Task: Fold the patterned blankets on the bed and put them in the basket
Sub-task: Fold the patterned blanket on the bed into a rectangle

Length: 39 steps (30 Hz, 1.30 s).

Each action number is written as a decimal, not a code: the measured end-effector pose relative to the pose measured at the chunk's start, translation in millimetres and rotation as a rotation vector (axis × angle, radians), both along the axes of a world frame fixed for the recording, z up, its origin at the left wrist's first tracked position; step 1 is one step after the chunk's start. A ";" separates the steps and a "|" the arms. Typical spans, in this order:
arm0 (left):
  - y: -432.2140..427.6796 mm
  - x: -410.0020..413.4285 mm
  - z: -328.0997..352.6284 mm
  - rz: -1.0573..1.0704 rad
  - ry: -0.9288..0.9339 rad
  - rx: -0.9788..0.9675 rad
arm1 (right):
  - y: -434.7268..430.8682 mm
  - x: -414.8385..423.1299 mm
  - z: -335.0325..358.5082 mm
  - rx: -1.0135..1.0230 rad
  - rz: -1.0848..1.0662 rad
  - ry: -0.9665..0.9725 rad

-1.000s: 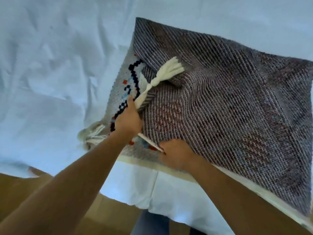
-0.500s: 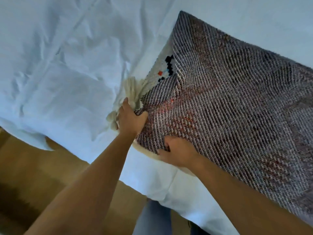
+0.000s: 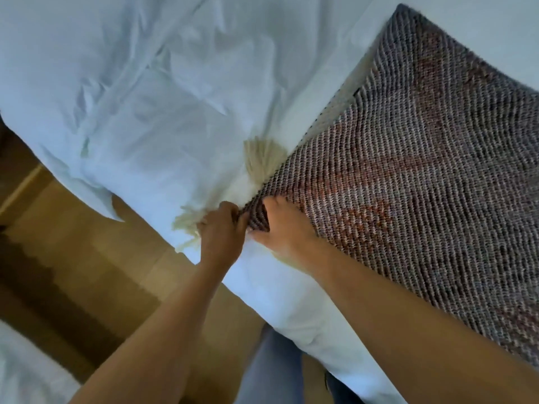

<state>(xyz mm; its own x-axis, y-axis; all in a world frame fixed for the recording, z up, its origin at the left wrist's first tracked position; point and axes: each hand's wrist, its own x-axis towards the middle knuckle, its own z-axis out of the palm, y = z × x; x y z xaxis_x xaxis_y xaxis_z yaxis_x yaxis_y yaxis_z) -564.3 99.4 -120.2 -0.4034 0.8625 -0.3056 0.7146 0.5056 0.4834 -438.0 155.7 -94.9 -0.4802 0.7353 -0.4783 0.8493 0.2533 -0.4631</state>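
A patterned woven blanket [image 3: 423,176], grey-purple with reddish patches, lies folded over on the white bed [image 3: 145,97], filling the right half of the view. Cream tassels [image 3: 262,158] stick out from its near left corner. My left hand [image 3: 223,225] pinches that corner at the bed's edge. Just to its right, my right hand [image 3: 284,228] grips the same corner with the thumb under the fabric and the fingers on top. No basket is in view.
The white sheet is rumpled to the left of the blanket and hangs over the bed's edge. A wooden floor [image 3: 73,258] runs below the bed. My jeans-clad legs [image 3: 271,368] stand against the mattress. Another white fabric [image 3: 26,371] shows at the bottom left.
The folded layer has been pulled over the colourful light face, hiding it. Both hands have come together at the near left corner, and the view has shifted so the blanket sits further right.
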 end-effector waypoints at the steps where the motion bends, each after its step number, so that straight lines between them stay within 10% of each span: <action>1: -6.8 0.4 -0.5 0.014 -0.038 0.022 | -1.7 -3.8 -1.0 0.031 0.018 -0.034; 13: -27.1 -46.4 -3.0 -0.206 0.349 -0.202 | -6.4 -7.7 -2.1 0.054 -0.022 0.148; 28: 51.6 -10.7 12.5 -0.749 0.262 -0.046 | -8.3 12.7 -3.9 -0.056 -0.285 0.254; 32: 24.2 -39.2 30.6 -0.734 0.281 0.286 | -14.0 12.2 -5.4 -0.084 -0.276 0.278; 39: -35.5 -71.7 29.5 -0.672 0.551 -0.696 | -43.7 3.6 -18.7 0.069 0.281 -0.110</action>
